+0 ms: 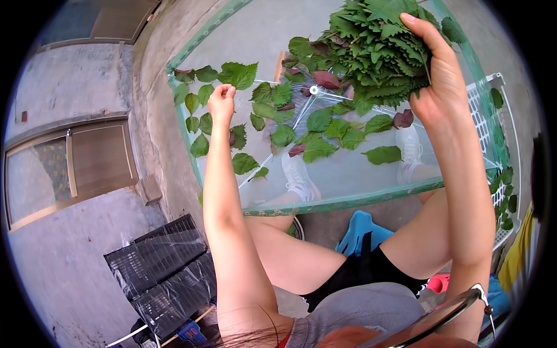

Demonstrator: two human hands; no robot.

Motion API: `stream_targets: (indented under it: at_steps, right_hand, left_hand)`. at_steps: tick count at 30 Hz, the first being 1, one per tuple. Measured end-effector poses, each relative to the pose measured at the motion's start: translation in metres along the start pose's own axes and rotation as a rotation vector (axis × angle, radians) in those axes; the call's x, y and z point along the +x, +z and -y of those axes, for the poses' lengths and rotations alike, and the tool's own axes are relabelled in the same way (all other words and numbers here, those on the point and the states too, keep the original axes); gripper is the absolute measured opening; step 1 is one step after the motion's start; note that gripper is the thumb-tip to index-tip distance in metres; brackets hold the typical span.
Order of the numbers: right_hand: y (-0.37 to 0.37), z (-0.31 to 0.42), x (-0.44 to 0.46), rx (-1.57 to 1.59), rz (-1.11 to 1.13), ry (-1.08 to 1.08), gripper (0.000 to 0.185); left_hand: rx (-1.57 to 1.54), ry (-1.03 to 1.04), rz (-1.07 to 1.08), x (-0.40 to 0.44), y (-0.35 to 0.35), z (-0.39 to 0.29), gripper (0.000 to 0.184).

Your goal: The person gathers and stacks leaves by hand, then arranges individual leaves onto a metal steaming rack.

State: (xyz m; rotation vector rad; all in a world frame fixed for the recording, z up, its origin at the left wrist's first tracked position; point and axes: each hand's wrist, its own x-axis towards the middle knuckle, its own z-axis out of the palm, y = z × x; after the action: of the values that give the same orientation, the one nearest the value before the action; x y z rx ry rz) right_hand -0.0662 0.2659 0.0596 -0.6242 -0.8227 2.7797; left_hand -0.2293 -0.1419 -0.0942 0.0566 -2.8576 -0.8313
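My right hand is wrapped round a thick bundle of green serrated leaves at the upper right, above the mesh. My left hand is closed in a pinch at the upper left, its fingertips at the stem end of a large green leaf. Below both hands, a translucent mesh surface with a green edge carries many loose leaves, mostly green, some purple. One loose green leaf lies toward its near right side.
A white plastic crate with leaves stands at the right. Black crates wrapped in plastic are at the lower left. My legs and a blue stool are below the mesh. Wall and windows are at the left.
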Motion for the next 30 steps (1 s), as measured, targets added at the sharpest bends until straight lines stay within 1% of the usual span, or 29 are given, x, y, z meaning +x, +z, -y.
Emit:
stream_targets:
  at_steps: [2, 3, 5, 6, 9, 10, 12, 16, 17, 19, 20, 22, 23, 24, 25, 26, 27, 28, 30]
  right_hand:
    - [-0.002, 0.000, 0.000, -0.002, 0.001, 0.007, 0.019]
    - [-0.002, -0.001, 0.001, -0.003, 0.004, 0.013, 0.020]
    - [-0.001, -0.002, 0.000, -0.001, 0.005, 0.015, 0.019]
    - [-0.001, -0.002, 0.000, 0.006, 0.005, 0.018, 0.019]
    - [0.000, -0.002, 0.000, -0.016, 0.001, 0.006, 0.019]
    - [0.001, -0.002, 0.000, -0.017, 0.001, 0.006, 0.019]
    - [0.003, -0.002, 0.000, 0.002, 0.027, 0.013, 0.019]
    - [0.007, 0.000, -0.001, -0.007, 0.012, -0.010, 0.019]
    - [0.012, 0.000, -0.004, 0.052, 0.034, 0.024, 0.023]
    - [0.020, 0.001, -0.009, 0.173, 0.084, 0.094, 0.030]
    - [0.020, 0.002, -0.010, 0.174, 0.084, 0.089, 0.030]
    - [0.021, 0.003, -0.011, 0.165, 0.054, 0.083, 0.029]
    - [0.023, 0.003, -0.014, 0.167, 0.058, 0.083, 0.029]
    - [0.027, 0.003, -0.018, 0.155, 0.016, 0.057, 0.028]
    - [0.029, 0.003, -0.020, 0.141, -0.027, 0.032, 0.027]
    - [0.026, 0.003, -0.017, 0.143, -0.026, 0.034, 0.027]
    - [0.023, 0.004, -0.014, 0.163, 0.014, 0.067, 0.027]
    - [0.021, 0.005, -0.012, 0.183, 0.055, 0.099, 0.027]
    - [0.024, 0.005, -0.014, 0.172, 0.034, 0.076, 0.027]
  left_hand:
    - [-0.144, -0.029, 0.081, 0.008, 0.011, 0.012, 0.020]
    - [-0.147, -0.031, 0.083, 0.008, 0.013, 0.010, 0.020]
    - [0.063, -0.072, 0.101, 0.008, 0.019, 0.007, 0.022]
    - [0.060, -0.075, 0.104, 0.007, 0.021, 0.006, 0.022]
    - [0.097, -0.102, -0.071, 0.005, 0.022, 0.003, 0.021]
    - [0.096, -0.102, -0.071, 0.004, 0.020, 0.003, 0.021]
    - [0.140, -0.067, -0.183, 0.002, 0.014, 0.001, 0.020]
    - [0.155, -0.039, -0.150, -0.010, 0.009, -0.005, 0.020]
    - [0.150, -0.037, -0.145, -0.016, 0.011, -0.006, 0.020]
    - [0.230, 0.109, -0.031, -0.027, 0.016, -0.010, 0.018]
    - [0.228, 0.113, -0.032, -0.029, 0.020, -0.013, 0.018]
    - [0.358, -0.009, 0.070, -0.034, 0.026, -0.022, 0.025]
    - [0.439, -0.146, 0.090, -0.033, 0.029, -0.027, 0.034]
    - [0.443, -0.147, 0.085, -0.027, 0.035, -0.017, 0.034]
    - [0.298, -0.230, 0.074, -0.020, 0.046, 0.003, 0.035]
    - [0.150, -0.310, 0.064, -0.016, 0.052, 0.014, 0.036]
    - [-0.012, -0.416, 0.128, -0.019, 0.046, -0.001, 0.035]
    - [-0.011, -0.414, 0.125, -0.018, 0.048, -0.002, 0.035]
    - [-0.355, -0.501, 0.166, -0.015, 0.052, -0.001, 0.037]
